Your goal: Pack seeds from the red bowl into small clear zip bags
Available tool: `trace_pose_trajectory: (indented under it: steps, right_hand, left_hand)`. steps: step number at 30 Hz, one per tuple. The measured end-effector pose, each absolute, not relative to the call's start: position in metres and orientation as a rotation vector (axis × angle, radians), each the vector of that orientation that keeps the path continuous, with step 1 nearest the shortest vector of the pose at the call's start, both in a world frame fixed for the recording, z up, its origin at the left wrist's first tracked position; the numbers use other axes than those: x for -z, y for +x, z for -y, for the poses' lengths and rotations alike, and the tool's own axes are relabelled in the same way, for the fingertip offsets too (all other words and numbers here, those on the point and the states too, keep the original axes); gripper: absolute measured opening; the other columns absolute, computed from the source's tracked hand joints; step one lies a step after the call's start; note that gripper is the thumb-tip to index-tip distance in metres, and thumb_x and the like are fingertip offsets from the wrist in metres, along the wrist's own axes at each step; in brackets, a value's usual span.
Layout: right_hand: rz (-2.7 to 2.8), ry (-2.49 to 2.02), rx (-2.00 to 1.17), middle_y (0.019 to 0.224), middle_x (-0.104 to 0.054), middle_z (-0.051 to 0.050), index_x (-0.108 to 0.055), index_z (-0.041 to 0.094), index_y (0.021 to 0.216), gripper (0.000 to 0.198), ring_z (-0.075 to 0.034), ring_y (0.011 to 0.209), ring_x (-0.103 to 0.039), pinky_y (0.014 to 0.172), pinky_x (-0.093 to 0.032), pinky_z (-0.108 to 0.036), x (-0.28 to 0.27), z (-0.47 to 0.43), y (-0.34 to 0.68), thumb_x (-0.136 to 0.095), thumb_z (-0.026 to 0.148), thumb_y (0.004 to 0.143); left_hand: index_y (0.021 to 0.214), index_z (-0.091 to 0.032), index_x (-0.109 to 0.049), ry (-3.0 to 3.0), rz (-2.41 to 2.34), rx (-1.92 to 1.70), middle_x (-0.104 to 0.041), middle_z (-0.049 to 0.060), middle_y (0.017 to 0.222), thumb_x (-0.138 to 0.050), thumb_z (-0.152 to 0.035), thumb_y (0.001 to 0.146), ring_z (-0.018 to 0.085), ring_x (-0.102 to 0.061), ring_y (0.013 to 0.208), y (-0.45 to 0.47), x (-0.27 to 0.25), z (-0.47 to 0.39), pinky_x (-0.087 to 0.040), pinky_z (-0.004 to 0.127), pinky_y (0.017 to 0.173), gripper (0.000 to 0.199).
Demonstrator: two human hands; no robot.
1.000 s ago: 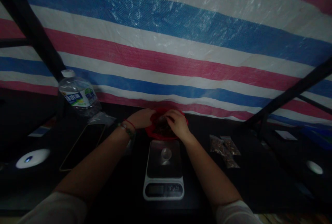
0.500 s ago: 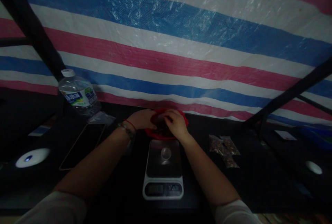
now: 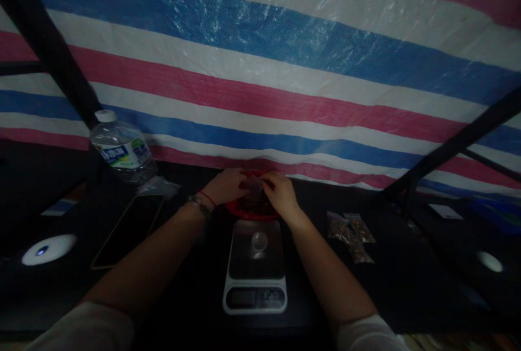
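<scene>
Dim frame: I see my left hand (image 3: 226, 184) and right hand (image 3: 280, 195) meeting over the red bowl (image 3: 248, 209) at the far edge of the dark table (image 3: 407, 275), fingers of both curled in on a small clear bag (image 3: 254, 185) pinched between them above the bowl's dark contents. The bowl sits just behind the kitchen scale (image 3: 255, 267), touching its far edge or nearly so. Filled small bags (image 3: 352, 231) lie right of the scale; phone (image 3: 128, 223) and water bottle (image 3: 122, 147) to the left.
</scene>
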State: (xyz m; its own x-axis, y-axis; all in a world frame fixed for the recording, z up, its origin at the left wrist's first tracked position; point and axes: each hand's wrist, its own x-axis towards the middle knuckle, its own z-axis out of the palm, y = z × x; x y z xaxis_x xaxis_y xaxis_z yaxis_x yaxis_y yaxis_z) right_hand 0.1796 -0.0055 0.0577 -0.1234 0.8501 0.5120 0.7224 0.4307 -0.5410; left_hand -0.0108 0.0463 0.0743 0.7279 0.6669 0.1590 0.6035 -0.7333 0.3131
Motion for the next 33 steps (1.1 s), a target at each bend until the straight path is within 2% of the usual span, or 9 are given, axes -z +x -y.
trace_pose_trajectory:
  steps: [5, 8, 14, 17, 20, 23, 27, 30, 33]
  right_hand:
    - [1.949, -1.424, -0.301, 0.093, -0.072, -0.006, -0.073, 0.019, 0.092, 0.02, -0.02, 0.085, -0.065, 0.081, -0.048, -0.034, -0.061, 0.003, 0.19, -0.061, 0.011, 0.078]
    - [1.949, -1.446, -0.35, 0.086, -0.073, -0.005, -0.073, 0.02, 0.085, 0.016, -0.019, 0.078, -0.066, 0.076, -0.048, -0.032, -0.063, 0.002, 0.198, -0.059, 0.014, 0.08]
    - [1.821, -1.435, -0.443, 0.082, -0.072, -0.004, -0.072, 0.019, 0.088, 0.014, -0.018, 0.073, -0.065, 0.07, -0.048, -0.03, -0.066, 0.001, 0.209, -0.061, 0.02, 0.078]
    - [1.753, -1.375, -0.569, 0.075, -0.071, -0.002, -0.07, 0.018, 0.077, 0.011, -0.016, 0.068, -0.063, 0.067, -0.047, -0.028, -0.067, 0.002, 0.211, -0.062, 0.025, 0.078]
    - [1.591, -1.265, -0.745, 0.075, -0.07, -0.002, -0.068, 0.017, 0.078, 0.014, -0.015, 0.067, -0.062, 0.066, -0.047, -0.027, -0.069, 0.004, 0.207, -0.063, 0.03, 0.077]
    - [1.475, -1.196, -0.9, 0.071, -0.068, -0.001, -0.067, 0.017, 0.078, 0.018, -0.014, 0.061, -0.06, 0.06, -0.046, -0.025, -0.073, 0.008, 0.201, -0.065, 0.034, 0.075]
    - [1.499, -1.161, -1.011, 0.069, -0.068, -0.001, -0.066, 0.017, 0.079, 0.018, -0.013, 0.06, -0.059, 0.055, -0.044, -0.023, -0.08, 0.015, 0.196, -0.068, 0.034, 0.073]
    - [1.534, -1.116, -1.015, 0.074, -0.069, -0.002, -0.066, 0.017, 0.083, 0.019, -0.013, 0.063, -0.061, 0.058, -0.046, -0.023, -0.084, 0.017, 0.198, -0.066, 0.035, 0.075]
    - [1.522, -1.098, -1.028, 0.072, -0.068, -0.002, -0.064, 0.017, 0.087, 0.023, -0.012, 0.06, -0.059, 0.056, -0.045, -0.023, -0.087, 0.018, 0.201, -0.064, 0.037, 0.077]
  left_hand:
    - [0.089, -0.018, -0.075, 2.757, -1.089, -0.442, -0.067, 0.011, 0.11, -0.055, -0.024, 0.083, 0.025, -0.059, 0.107, -0.011, -0.07, -0.049, -0.042, 0.038, 0.099, 0.021]
    - [0.087, -0.018, -0.074, 2.747, -1.102, -0.48, -0.066, 0.01, 0.115, -0.056, -0.024, 0.081, 0.025, -0.057, 0.112, -0.011, -0.073, -0.049, -0.041, 0.04, 0.102, 0.02]
    - [0.088, -0.018, -0.073, 2.522, -1.055, -0.79, -0.064, 0.008, 0.121, -0.06, -0.026, 0.08, 0.026, -0.049, 0.123, -0.007, -0.083, -0.046, -0.036, 0.043, 0.108, 0.018]
    - [0.092, -0.016, -0.069, 2.259, -0.965, -0.893, -0.068, 0.008, 0.11, -0.06, -0.032, 0.08, 0.023, -0.06, 0.107, -0.006, -0.085, -0.045, -0.046, 0.041, 0.098, 0.023]
    - [0.104, -0.013, -0.062, 1.951, -0.88, -0.961, -0.069, 0.007, 0.099, -0.063, -0.038, 0.077, 0.02, -0.065, 0.089, -0.004, -0.086, -0.043, -0.053, 0.037, 0.083, 0.037]
    - [0.113, -0.013, -0.056, 1.733, -0.855, -1.064, -0.068, 0.008, 0.1, -0.066, -0.036, 0.073, 0.019, -0.065, 0.087, -0.006, -0.091, -0.038, -0.054, 0.035, 0.079, 0.047]
    - [0.116, -0.013, -0.055, 1.664, -0.945, -1.144, -0.068, 0.009, 0.103, -0.063, -0.039, 0.076, 0.019, -0.066, 0.089, -0.031, -0.101, -0.032, -0.054, 0.034, 0.08, 0.048]
    - [0.111, -0.014, -0.061, 1.821, -1.08, -1.012, -0.069, 0.008, 0.105, -0.058, -0.045, 0.079, 0.02, -0.065, 0.092, -0.07, -0.107, -0.028, -0.052, 0.032, 0.081, 0.045]
    - [0.102, -0.018, -0.068, 2.104, -1.08, -0.517, -0.071, 0.005, 0.1, -0.056, -0.044, 0.08, 0.019, -0.064, 0.092, -0.107, -0.105, -0.022, -0.051, 0.028, 0.082, 0.036]
